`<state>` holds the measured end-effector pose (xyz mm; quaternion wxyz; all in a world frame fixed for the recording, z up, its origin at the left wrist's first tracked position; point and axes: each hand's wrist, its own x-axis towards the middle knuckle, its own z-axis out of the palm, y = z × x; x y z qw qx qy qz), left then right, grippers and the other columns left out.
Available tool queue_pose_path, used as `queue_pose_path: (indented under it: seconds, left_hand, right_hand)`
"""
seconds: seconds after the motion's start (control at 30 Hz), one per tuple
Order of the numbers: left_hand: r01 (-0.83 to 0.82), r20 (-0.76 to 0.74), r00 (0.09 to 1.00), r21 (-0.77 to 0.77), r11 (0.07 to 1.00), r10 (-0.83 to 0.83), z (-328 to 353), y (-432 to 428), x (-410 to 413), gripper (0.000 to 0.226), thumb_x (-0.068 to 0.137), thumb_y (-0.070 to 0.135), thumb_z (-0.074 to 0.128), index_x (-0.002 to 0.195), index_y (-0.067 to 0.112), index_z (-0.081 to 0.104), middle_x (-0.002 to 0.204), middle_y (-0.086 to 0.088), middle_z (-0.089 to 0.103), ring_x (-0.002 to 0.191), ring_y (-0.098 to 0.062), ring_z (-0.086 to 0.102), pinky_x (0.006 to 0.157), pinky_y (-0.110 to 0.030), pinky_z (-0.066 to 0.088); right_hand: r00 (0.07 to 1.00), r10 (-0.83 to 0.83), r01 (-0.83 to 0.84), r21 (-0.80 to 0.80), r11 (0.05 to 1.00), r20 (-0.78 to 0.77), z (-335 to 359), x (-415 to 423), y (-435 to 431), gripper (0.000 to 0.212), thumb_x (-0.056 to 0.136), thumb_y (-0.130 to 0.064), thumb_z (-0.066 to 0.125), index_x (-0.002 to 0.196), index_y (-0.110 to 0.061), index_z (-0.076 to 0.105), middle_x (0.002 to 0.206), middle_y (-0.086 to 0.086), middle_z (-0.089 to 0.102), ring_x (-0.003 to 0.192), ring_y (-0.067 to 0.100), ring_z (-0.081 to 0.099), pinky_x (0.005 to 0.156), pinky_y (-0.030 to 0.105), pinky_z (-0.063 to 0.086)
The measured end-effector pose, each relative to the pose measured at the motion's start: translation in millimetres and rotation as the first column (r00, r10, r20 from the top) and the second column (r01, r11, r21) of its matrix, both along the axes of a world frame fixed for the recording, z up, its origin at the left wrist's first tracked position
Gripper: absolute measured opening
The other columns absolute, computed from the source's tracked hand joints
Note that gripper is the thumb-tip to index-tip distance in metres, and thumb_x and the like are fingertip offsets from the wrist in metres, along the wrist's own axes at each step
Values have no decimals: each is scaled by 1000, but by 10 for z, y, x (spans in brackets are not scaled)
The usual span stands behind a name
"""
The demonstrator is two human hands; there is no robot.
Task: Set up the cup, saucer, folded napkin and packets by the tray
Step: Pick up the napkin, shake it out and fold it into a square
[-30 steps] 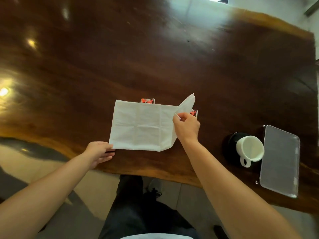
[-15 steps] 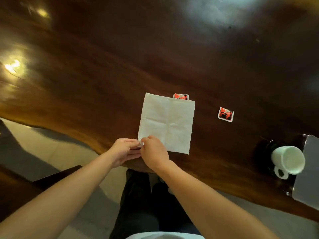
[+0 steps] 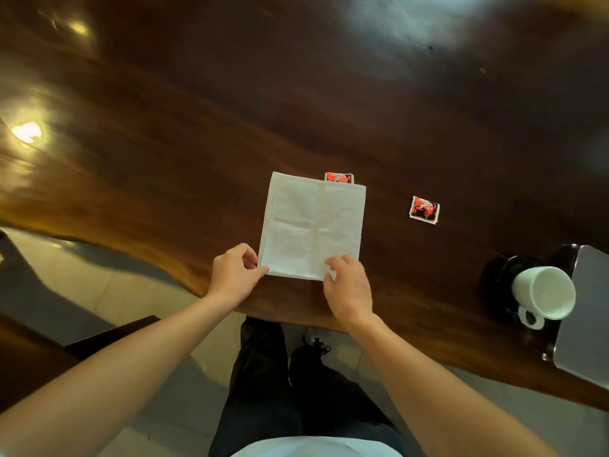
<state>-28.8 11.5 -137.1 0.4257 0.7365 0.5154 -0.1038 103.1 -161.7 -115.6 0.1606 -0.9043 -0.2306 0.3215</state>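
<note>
A white napkin (image 3: 313, 225), folded in half, lies flat near the table's front edge. My left hand (image 3: 234, 275) pinches its near left corner. My right hand (image 3: 346, 282) presses fingertips on its near right corner. One red packet (image 3: 339, 177) peeks out from under the napkin's far edge. A second red packet (image 3: 424, 208) lies alone to the right. At the far right a white cup (image 3: 543, 291) lies tipped on a black saucer (image 3: 497, 278), beside the grey tray (image 3: 586, 311).
The dark wooden table (image 3: 296, 94) stretches far ahead, glossy with light glare. Its wavy front edge runs just under my hands. Below are a tiled floor, my dark trousers and a dark chair (image 3: 108, 334) at the left.
The right half of the napkin has been folded over onto the left half, uncovering the second packet. My right hand slid from the left corner to the right corner. The camera shifted left.
</note>
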Motion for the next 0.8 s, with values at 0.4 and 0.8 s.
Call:
queue_pose_path:
  seconds: [0.4, 0.8]
  left_hand:
    - [-193, -129, 975, -106, 976, 179, 47, -99, 125, 10, 89, 21, 76, 81, 18, 71, 87, -4, 73, 77, -17, 72, 77, -37, 64]
    - [164, -219, 963, 13, 986, -157, 100, -26, 127, 12, 96, 22, 63, 86, 16, 58, 82, -7, 69, 72, -20, 69, 73, -42, 63]
  right_hand:
    - [987, -162, 162, -3, 987, 12, -96, 55, -559, 10, 97, -20, 63, 105, -16, 58, 101, -2, 57, 91, 17, 56, 78, 31, 51]
    - [997, -46, 38, -134, 990, -55, -83, 357, -450, 19, 94, -17, 57, 83, -15, 72, 83, 3, 70, 75, 23, 66, 70, 40, 61]
